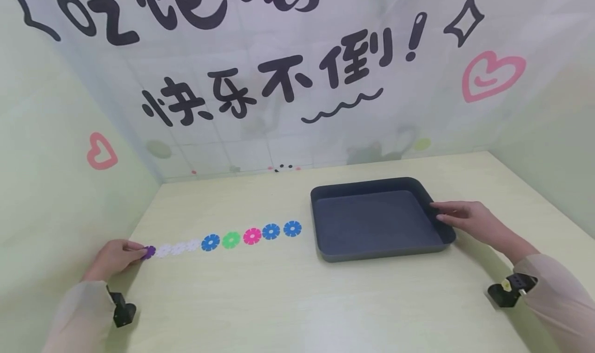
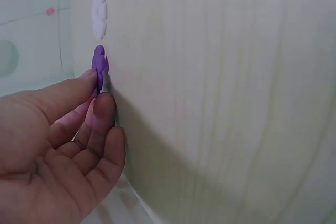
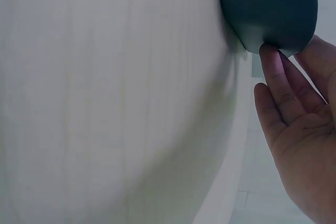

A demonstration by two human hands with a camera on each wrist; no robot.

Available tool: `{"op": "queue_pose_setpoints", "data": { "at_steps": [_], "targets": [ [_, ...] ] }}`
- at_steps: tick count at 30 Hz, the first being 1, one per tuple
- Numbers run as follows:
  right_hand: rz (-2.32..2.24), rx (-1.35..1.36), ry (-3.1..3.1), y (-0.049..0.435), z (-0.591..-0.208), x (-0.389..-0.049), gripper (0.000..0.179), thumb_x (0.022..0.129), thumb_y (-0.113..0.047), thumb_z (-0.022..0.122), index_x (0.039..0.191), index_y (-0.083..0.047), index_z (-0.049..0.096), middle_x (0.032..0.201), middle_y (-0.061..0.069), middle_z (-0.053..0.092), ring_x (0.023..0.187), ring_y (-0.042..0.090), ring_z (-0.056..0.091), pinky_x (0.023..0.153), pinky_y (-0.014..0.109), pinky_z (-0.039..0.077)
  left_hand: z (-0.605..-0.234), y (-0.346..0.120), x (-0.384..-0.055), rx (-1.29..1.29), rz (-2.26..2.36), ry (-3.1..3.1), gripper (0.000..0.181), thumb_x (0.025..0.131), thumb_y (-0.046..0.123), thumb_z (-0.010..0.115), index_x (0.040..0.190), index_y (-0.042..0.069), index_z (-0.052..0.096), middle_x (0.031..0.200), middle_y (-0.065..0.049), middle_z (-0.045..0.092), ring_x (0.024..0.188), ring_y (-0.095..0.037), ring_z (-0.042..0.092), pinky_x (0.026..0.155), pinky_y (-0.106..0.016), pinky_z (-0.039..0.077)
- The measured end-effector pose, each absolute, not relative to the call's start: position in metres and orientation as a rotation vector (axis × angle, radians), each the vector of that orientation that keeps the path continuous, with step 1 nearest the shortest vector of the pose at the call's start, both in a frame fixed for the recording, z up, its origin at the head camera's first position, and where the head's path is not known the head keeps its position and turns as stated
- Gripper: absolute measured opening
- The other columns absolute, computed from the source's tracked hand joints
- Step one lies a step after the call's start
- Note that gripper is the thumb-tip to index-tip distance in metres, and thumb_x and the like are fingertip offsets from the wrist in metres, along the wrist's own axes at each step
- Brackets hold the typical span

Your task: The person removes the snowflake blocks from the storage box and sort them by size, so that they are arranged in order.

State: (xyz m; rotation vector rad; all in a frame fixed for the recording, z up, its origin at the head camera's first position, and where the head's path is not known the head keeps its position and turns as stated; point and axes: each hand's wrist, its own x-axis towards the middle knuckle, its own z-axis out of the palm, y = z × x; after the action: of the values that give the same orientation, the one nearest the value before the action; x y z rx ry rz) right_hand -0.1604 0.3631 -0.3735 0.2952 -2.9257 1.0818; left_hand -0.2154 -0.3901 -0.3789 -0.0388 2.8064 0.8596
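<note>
At the left end of a row of notched plastic discs, my left hand pinches a purple disc between thumb and fingertips. Several white discs overlap right beside it. Further right along the row lie a blue disc, a green disc, a pink disc and two more blue ones. A dark grey rectangular tray stands right of the row. My right hand grips its right side wall, fingers against the outside and thumb at the rim.
The pale wood-grain table runs back to a wall sheet printed with black characters and pink hearts. Pale panels enclose it at left and right. A black wrist mount sits on each sleeve.
</note>
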Motion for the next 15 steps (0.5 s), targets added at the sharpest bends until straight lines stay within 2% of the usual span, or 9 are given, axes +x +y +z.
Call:
{"op": "queue_pose_setpoints", "data": {
  "at_steps": [7, 12, 15],
  "targets": [
    [1.082, 0.311, -2.924, 0.362, -0.3735, -0.1629, 0.042, 0.09, -0.022, 0.06, 0.123, 0.003, 0.054, 0.121, 0.027, 0.053, 0.091, -0.018, 0.043, 0.072, 0.015, 0.044, -0.3813, -0.3919, -0.2092, -0.055, 0.839, 2.826, 0.038, 0.087, 0.019, 0.061, 0.101, -0.015, 0.057, 0.084, -0.012, 0.062, 0.071, -0.016, 0.051, 0.059, -0.029, 0.043],
    [1.106, 0.312, -2.907, 0.363, -0.3755, -0.1625, 0.042, 0.089, -0.021, 0.06, 0.123, 0.003, 0.054, 0.121, 0.028, 0.052, 0.089, -0.014, 0.047, 0.071, 0.017, 0.045, -0.3817, -0.3913, -0.2065, -0.085, 0.884, 2.807, 0.042, 0.09, 0.021, 0.057, 0.106, -0.017, 0.053, 0.084, -0.01, 0.061, 0.071, -0.015, 0.053, 0.06, -0.029, 0.045],
    [1.145, 0.282, -2.875, 0.3647, -0.3773, -0.16, 0.041, 0.089, -0.022, 0.061, 0.123, 0.002, 0.055, 0.121, 0.02, 0.055, 0.087, -0.01, 0.053, 0.069, 0.019, 0.047, -0.3785, -0.3869, -0.2051, -0.065, 0.86, 2.831, 0.045, 0.092, 0.026, 0.053, 0.108, -0.016, 0.051, 0.087, -0.013, 0.061, 0.074, -0.019, 0.055, 0.061, -0.03, 0.044]
  ]
}}
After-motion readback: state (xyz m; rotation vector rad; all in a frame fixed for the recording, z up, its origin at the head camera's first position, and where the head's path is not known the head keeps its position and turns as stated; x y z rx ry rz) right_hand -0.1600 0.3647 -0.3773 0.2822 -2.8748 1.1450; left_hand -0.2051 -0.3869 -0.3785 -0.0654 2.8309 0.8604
